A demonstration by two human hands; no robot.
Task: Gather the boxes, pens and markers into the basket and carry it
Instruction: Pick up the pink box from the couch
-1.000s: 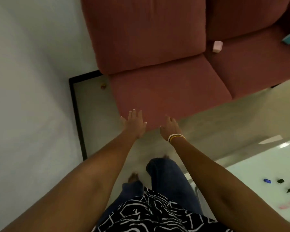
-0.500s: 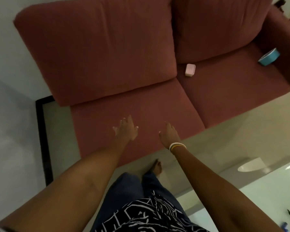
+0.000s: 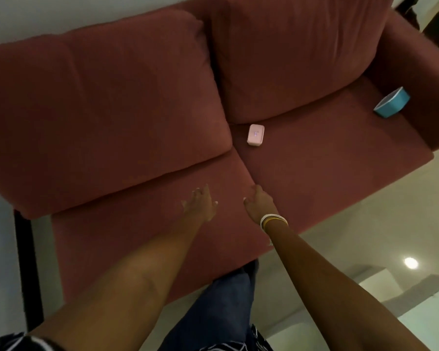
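Both hands, left [image 3: 200,203] and right [image 3: 260,202], reach forward, fingers loose, each grip holding nothing, likely toward the small pink rectangular box [image 3: 255,135] on the red fabric sofa [image 3: 327,168], beside a round blue basket [image 3: 392,102].

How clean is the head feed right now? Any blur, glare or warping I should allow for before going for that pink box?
Head view: dim, warm light; the left hand and right hand are slightly motion-blurred; the pink box reads soft but clear on the sofa; wide-angle warping bends the sofa's edges; a bright lamp reflection glares on the glossy floor lower right.
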